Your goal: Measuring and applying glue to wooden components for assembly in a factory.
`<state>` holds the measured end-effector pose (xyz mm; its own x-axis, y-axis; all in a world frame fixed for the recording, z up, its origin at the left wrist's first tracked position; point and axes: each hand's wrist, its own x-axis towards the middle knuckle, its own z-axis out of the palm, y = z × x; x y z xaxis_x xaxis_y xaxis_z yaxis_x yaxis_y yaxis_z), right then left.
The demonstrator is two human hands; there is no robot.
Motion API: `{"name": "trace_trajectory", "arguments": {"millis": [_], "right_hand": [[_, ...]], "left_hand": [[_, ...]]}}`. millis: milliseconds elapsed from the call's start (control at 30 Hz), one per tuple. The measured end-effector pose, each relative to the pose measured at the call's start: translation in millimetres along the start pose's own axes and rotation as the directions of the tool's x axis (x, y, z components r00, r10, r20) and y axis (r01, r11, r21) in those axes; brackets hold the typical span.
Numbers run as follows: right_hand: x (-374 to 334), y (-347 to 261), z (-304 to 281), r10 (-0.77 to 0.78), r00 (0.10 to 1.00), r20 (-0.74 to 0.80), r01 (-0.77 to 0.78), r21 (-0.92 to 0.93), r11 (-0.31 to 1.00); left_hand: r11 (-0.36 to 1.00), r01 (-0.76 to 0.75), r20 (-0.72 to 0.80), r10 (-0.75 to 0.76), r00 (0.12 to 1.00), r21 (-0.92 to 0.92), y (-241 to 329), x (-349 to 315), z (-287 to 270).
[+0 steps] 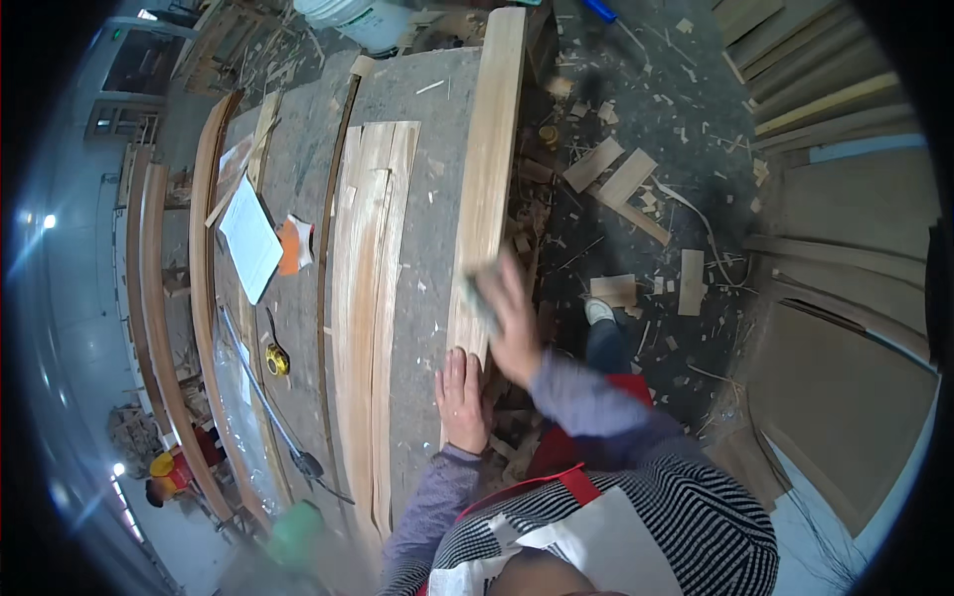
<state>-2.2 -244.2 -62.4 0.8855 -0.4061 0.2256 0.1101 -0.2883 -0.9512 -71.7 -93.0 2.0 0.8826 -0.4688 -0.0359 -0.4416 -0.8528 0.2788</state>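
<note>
Pointing lengthwise away, pale board, right grip around block, left grip flat, empty

A hand could pass along the strip of bench between the long board and the thin planks to its left, where small chips lie, though the left forearm crosses its near end. The board's far stretch is free, but the block under the right hand and the left hand obstruct the near part. Farther left, the paper and tape measure stand in the way.
</note>
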Motion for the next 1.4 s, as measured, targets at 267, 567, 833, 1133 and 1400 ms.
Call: {"name": "trace_trajectory", "arguments": {"millis": [267,567,833,1133,1400], "right_hand": [[3,-47,-36,-0.205,0.977,0.052,0.209,-0.400,0.892],[-279,-132,37,-0.312,0.876,0.368,0.389,-0.158,0.907],[-57,-55,-15,-0.283,0.959,-0.013,0.258,-0.376,0.890],[-361,-110,47,0.102,0.983,0.152,-0.143,0.295,0.945],[-288,-127,-27,-0.322,0.903,0.286,0.405,-0.312,0.859]], "left_hand": [[0.997,0.015,0.069,-0.020,0.997,0.073,-34,-166,-24],[0.944,0.327,0.100,-0.330,0.939,0.044,-81,-451,-15],[0.935,0.337,0.095,-0.347,0.933,0.108,-73,-458,-10],[0.941,0.323,0.061,-0.330,0.942,0.101,-69,-451,-8],[0.948,0.265,0.084,-0.282,0.956,0.175,-68,-483,-14]]}}
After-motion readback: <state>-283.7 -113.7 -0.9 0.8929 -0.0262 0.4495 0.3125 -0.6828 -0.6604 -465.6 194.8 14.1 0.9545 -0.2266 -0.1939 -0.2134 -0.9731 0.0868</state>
